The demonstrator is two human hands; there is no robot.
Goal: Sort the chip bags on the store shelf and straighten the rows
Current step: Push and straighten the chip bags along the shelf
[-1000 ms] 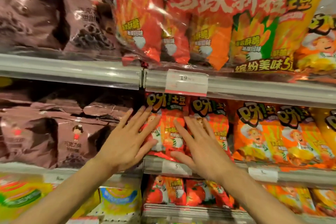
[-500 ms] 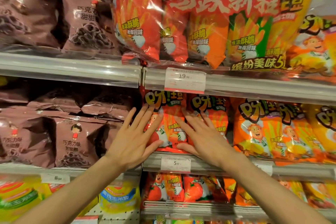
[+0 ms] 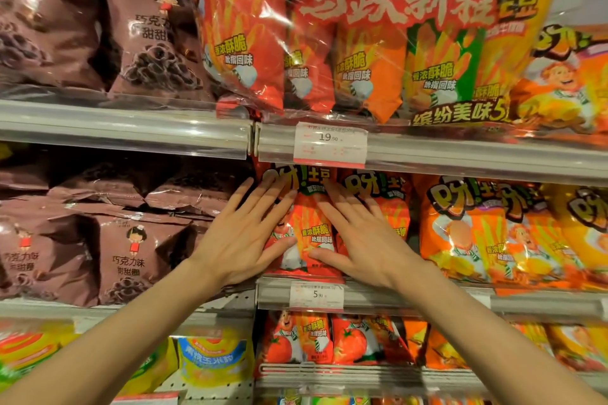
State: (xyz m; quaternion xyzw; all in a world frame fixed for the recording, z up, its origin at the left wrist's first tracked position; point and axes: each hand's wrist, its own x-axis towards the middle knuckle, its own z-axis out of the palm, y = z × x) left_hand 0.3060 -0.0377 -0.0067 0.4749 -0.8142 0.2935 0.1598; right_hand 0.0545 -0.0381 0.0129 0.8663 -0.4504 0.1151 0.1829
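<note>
Filling the top right of the frame was a big clear plastic multipack of red and orange chip bags (image 3: pixel 378 43). Below, at centre, the left hand (image 3: pixel 245 237) and right hand (image 3: pixel 362 240) pressed flat, fingers straight, on a small shiny red chip bag (image 3: pixel 312 227).

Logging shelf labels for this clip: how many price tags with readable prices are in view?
2. The 19.90 tag is on the upper shelf rail; the 5.90 tag is on the rail below the hands. Others may be hidden or blurred.

Shop: price-tagged shelves (image 3: pixel 427 154) of snacks
</note>
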